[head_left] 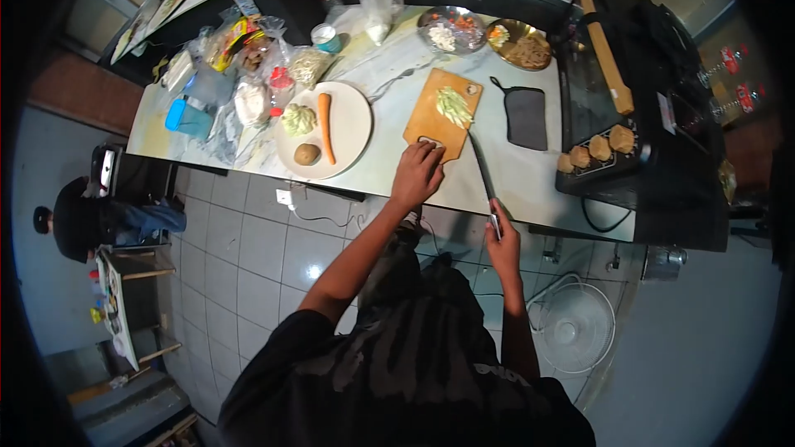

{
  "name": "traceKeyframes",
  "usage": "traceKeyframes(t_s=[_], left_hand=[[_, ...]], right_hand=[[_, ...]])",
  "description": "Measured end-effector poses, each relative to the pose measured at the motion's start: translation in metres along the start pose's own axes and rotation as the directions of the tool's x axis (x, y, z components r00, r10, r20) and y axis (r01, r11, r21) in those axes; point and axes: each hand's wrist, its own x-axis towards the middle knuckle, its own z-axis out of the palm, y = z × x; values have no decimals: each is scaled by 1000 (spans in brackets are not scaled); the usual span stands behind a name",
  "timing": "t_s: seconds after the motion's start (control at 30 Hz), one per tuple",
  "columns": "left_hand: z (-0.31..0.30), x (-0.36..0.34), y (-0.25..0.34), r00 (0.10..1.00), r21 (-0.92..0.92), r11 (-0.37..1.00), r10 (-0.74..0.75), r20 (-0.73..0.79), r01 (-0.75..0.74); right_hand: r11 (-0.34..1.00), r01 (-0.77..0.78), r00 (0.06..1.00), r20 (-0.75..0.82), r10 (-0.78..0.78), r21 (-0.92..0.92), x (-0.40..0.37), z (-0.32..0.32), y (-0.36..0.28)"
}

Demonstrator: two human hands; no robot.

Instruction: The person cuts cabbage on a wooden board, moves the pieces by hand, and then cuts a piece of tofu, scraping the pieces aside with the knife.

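Note:
My left hand (416,172) rests on the near corner of a wooden cutting board (429,120), fingers curled on its edge. A pile of pale green chopped vegetable (454,106) lies on the board's far half. My right hand (501,242) grips the handle of a long kitchen knife (482,170). The blade points away from me and lies over the counter just right of the board.
A white plate (348,128) left of the board holds a carrot (325,126), a potato (307,154) and cabbage. Bags and containers crowd the counter's left end. A dark cloth (526,118), bowls and a black oven (629,116) are to the right. A person sits at far left.

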Motion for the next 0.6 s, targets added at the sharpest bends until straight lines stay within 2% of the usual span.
traceKeyframes(t_s=[0.07, 0.1, 0.13, 0.2, 0.3, 0.4, 0.43, 0.53, 0.6], left_hand=[[1, -1, -1, 999, 0, 1000, 7, -33, -7], [0, -1, -2, 999, -23, 1000, 8, -32, -8], [-1, -1, -2, 1000, -10, 1000, 6, -28, -6], [-2, -3, -1, 1000, 7, 1000, -9, -5, 9], [-3, -5, 1, 1000, 52, 998, -19, 16, 18], [-4, -6, 1, 1000, 76, 997, -11, 1, 11], [-4, -5, 0, 1000, 79, 997, -10, -5, 10], [-5, -5, 2, 1000, 57, 998, -13, -11, 14], [-5, -4, 2, 999, 27, 999, -29, -18, 29]], right_hand=[[1000, 18, 1000, -23, -18, -3, 0, 2, 7], [996, 85, 995, -43, -85, -8, 1, 6, 17], [993, -94, 995, -5, 95, 71, -1, 5, 15], [980, -145, 989, 26, 143, 140, -2, 5, 14], [975, -101, 994, -19, 107, 198, -2, 9, 20], [968, -152, 988, 13, 152, 198, 1, 10, 23], [979, -170, 985, 37, 167, 111, 2, 6, 20], [969, -230, 969, 110, 220, 94, 7, 1, 11], [973, -215, 975, 85, 208, 86, 14, 5, 11]])
